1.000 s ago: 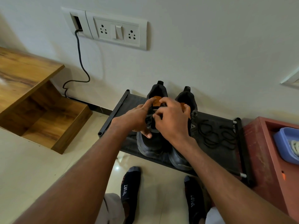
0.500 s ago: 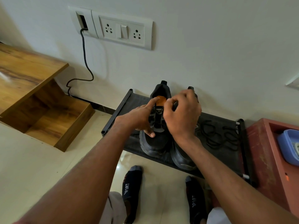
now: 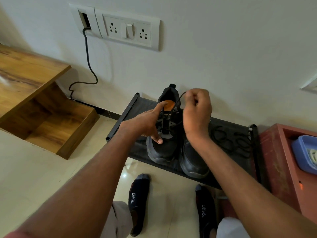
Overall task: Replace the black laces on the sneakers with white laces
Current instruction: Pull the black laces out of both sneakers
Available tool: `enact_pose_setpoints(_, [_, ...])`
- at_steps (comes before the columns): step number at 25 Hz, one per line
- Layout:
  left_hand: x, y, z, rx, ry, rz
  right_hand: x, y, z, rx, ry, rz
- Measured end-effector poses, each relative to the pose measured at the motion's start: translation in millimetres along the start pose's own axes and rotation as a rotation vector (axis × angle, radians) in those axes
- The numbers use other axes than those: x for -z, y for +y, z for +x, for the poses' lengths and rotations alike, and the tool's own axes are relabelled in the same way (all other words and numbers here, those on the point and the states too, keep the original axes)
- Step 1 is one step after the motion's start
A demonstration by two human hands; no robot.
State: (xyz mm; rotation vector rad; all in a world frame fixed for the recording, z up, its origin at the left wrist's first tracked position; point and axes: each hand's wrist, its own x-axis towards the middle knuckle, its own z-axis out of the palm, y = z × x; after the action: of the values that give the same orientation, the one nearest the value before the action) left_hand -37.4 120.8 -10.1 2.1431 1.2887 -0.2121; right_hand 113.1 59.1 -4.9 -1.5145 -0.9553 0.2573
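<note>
A: Head view is showing two hands over a pair of black sneakers. What is the right hand (image 3: 197, 110) doing?

B: Its fingers (image 3: 192, 97) are curling tight and pinching a black lace (image 3: 175, 105). The lace is running in a long slanted line from those fingers down to the left sneaker (image 3: 163, 145), which is sitting just below them.

A: And the left hand (image 3: 145, 124)?

B: It is resting on the same sneaker. One finger is pointing out straight toward the orange patch inside the shoe, and the thumb is pressing on the toe side. It is not gripping anything.

A: Which hand is nearer the lace?

B: The right one, since it is holding it. I think pulling up and away along that line is freeing more lace.

A: Where is the other shoe?

B: The right sneaker (image 3: 193, 160) is sitting under the right wrist, touching the left one. Both are standing on a dark shoe rack (image 3: 123, 115). Another loose black lace (image 3: 229, 140) is lying on the rack, right of the fingers.

A: Any white laces?

B: I am not seeing any for sure. A blue tub (image 3: 303, 152) is sitting in a red box (image 3: 274, 160) far right, with something pale inside that I cannot make out.
</note>
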Motion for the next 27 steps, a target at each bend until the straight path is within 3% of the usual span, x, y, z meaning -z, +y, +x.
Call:
enact_pose_setpoints(2, [0.2, -0.3, -0.7, 0.001, -0.005, -0.012, 3.2, -12.9, 3.7, -0.23, -0.094, 0.345])
enact_pose_setpoints(3, [-0.2, -0.2, -0.8, 0.001, -0.008, -0.009, 4.0, -12.2, 2.9, -0.286, -0.181, 0.364])
enact_pose_setpoints(4, [-0.5, -0.1, -1.1, 0.002, -0.012, -0.007, 3.8, -7.8, 0.9, -0.261, -0.28, 0.206])
enact_pose_setpoints(6, [-0.2, -0.1, -0.2, 0.001, -0.014, -0.001, 3.6, 10.9, -6.3, -0.005, -0.526, -0.388])
enact_pose_setpoints(8, [0.1, 0.6, 0.4, -0.006, -0.016, 0.004, 2.9, 22.7, -15.0, 0.182, -0.664, -0.773])
enact_pose_setpoints(12, [-0.8, 1.0, -0.3, 0.001, -0.012, 0.016, 1.4, 12.0, -15.0, 0.282, -0.522, -0.747])
enact_pose_setpoints(16, [-1.3, 0.2, -1.0, 0.008, -0.003, -0.001, 14.4, -11.7, 23.9, 0.184, -0.154, -0.379])
enact_pose_setpoints(18, [-0.3, 0.6, -1.2, 0.012, -0.003, 0.004, 18.6, -15.5, 24.4, 0.206, -0.283, -0.447])
enact_pose_setpoints(20, [-0.3, 2.2, -0.2, 0.011, -0.007, 0.012, 15.1, 1.1, 8.4, 0.117, -0.566, -0.848])
enact_pose_setpoints(22, [-0.9, 2.6, 0.5, 0.011, -0.011, 0.013, 10.7, 14.2, -1.7, 0.106, -0.641, -1.028])
enact_pose_setpoints(24, [-0.9, 2.3, 0.0, 0.008, -0.006, 0.014, 9.0, 10.9, 2.7, 0.107, -0.485, -0.706])
enact_pose_setpoints(27, [-1.2, 0.7, -0.5, 0.006, 0.0, 0.005, 11.6, -15.3, 19.1, -0.254, -0.206, 0.198])
